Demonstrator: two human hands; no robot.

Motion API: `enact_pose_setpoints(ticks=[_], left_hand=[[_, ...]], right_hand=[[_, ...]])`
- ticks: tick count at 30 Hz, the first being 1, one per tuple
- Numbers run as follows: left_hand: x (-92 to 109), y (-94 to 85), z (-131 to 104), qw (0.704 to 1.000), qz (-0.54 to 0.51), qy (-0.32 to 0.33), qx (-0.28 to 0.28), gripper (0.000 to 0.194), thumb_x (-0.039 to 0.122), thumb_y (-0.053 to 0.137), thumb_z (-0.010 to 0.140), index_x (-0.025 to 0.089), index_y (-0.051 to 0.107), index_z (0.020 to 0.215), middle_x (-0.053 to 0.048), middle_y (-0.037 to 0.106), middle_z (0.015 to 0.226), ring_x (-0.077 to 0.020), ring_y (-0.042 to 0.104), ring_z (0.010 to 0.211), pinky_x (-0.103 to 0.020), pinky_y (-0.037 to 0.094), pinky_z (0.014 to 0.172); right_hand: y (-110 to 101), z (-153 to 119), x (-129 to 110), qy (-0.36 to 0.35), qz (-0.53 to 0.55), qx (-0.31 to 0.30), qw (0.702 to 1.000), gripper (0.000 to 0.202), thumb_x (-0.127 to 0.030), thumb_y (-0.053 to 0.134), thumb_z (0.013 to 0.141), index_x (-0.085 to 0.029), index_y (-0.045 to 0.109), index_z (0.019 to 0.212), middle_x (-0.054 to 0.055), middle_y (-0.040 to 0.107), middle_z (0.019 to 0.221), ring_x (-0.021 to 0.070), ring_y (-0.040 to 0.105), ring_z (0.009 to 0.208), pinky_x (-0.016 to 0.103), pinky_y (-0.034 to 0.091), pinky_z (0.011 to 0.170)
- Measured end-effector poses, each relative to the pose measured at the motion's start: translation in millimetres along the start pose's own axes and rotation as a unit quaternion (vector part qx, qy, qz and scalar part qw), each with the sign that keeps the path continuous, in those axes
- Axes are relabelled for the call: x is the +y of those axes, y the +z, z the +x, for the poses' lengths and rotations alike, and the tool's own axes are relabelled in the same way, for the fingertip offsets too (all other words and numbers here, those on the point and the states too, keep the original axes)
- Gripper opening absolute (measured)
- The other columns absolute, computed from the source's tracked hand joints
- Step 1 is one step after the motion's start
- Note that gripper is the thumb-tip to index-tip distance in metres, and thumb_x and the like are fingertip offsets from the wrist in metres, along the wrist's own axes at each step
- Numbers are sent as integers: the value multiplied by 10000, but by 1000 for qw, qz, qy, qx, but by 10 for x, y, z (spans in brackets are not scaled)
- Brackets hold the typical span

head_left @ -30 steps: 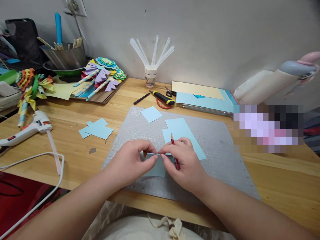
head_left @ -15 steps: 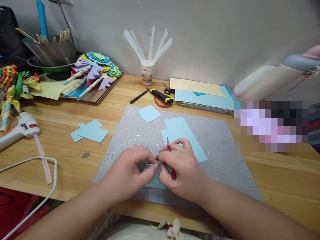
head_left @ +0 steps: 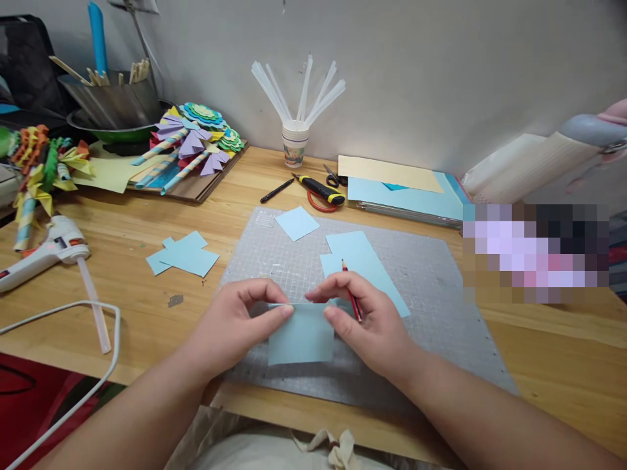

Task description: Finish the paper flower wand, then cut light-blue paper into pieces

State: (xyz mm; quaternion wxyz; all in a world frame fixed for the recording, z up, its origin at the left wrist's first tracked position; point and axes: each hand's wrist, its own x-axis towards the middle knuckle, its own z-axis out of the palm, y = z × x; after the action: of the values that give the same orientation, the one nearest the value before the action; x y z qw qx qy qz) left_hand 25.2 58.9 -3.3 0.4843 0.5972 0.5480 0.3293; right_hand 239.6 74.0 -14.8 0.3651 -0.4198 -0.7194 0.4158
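A light blue paper piece (head_left: 301, 339) is held up over the grey cutting mat (head_left: 426, 261). My left hand (head_left: 245, 320) pinches its upper left edge between thumb and forefinger. At the upper right corner, my right hand (head_left: 365, 313) has its thumb on the paper, fingers curved behind, with a red and black pencil (head_left: 353, 297) tucked between the fingers. Beyond my hands lie a blue square (head_left: 297, 224) and larger blue paper (head_left: 372, 261) on the mat. Small blue pieces (head_left: 189, 253) overlap on the table to the left.
A white glue gun (head_left: 46, 251) with its cable lies left. Paper flowers (head_left: 196, 137) are behind it. A cup of glue sticks (head_left: 295, 143), a pen (head_left: 277, 190), a cutter (head_left: 321, 189), scissors (head_left: 334, 176) and a paper stack (head_left: 401, 196) stand or lie at the back.
The paper between my hands now shows its broad face towards me. My right hand has moved right, away from my left, and its fingers have spread somewhat. The view has shifted slightly.
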Motion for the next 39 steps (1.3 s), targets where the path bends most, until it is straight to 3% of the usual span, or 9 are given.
enact_pose_setpoints(ticks=[5, 11, 18, 26, 32, 34, 39], left_hand=[[45, 111, -31, 994, 79, 71, -17, 59, 262, 591, 784, 209, 615, 779, 21, 642, 771, -141, 572, 763, -278, 423, 697], [41, 167, -63, 968, 180, 176, -24, 83, 123, 547, 762, 200, 552, 734, 57, 588, 709, -113, 525, 731, -296, 363, 774], [44, 191, -81, 953, 222, 205, -9, 105, 97, 508, 741, 195, 482, 713, 56, 535, 678, -110, 503, 692, -303, 354, 763], [3, 93, -62, 960, 209, 179, 46, 109, 112, 508, 722, 203, 478, 671, 48, 556, 659, -127, 517, 690, -299, 376, 741], [-27, -69, -12, 976, 145, 107, 120, 87, 170, 520, 744, 207, 504, 667, 28, 568, 704, -148, 527, 726, -297, 390, 699], [-32, -64, 8, 987, 90, 73, 112, 74, 232, 535, 789, 210, 538, 719, 24, 574, 735, -147, 532, 746, -293, 399, 703], [-49, 52, 11, 999, -24, 22, 16, 170, 331, 661, 767, 211, 549, 814, 28, 564, 785, -128, 529, 763, -270, 423, 705]], right_hand=[[91, -71, -41, -9, -69, -41, 997, 113, -212, 549, 841, -201, 554, 729, -40, 529, 601, 96, 442, 531, 230, 359, 517], [134, -89, -27, -90, -100, -65, 989, 110, -158, 539, 826, -188, 560, 722, -26, 551, 593, 110, 461, 572, 255, 384, 600], [118, -77, -17, -120, -88, -64, 987, 115, -162, 522, 874, -206, 579, 785, -6, 653, 704, 125, 536, 646, 273, 419, 661], [58, -90, -6, -68, -34, -7, 997, 100, -184, 533, 883, -222, 604, 824, -12, 641, 713, 141, 590, 704, 269, 454, 671], [-5, -50, 38, -5, 5, 98, 995, 117, -216, 550, 881, -239, 581, 771, -31, 615, 729, 118, 531, 658, 232, 420, 616], [-4, -32, 56, 28, 30, 103, 994, 137, -248, 559, 877, -236, 568, 741, -35, 572, 691, 117, 495, 637, 232, 407, 602], [43, -26, 66, 64, 78, 111, 989, 169, -298, 581, 864, -230, 554, 712, -41, 500, 632, 109, 425, 572, 222, 351, 507]])
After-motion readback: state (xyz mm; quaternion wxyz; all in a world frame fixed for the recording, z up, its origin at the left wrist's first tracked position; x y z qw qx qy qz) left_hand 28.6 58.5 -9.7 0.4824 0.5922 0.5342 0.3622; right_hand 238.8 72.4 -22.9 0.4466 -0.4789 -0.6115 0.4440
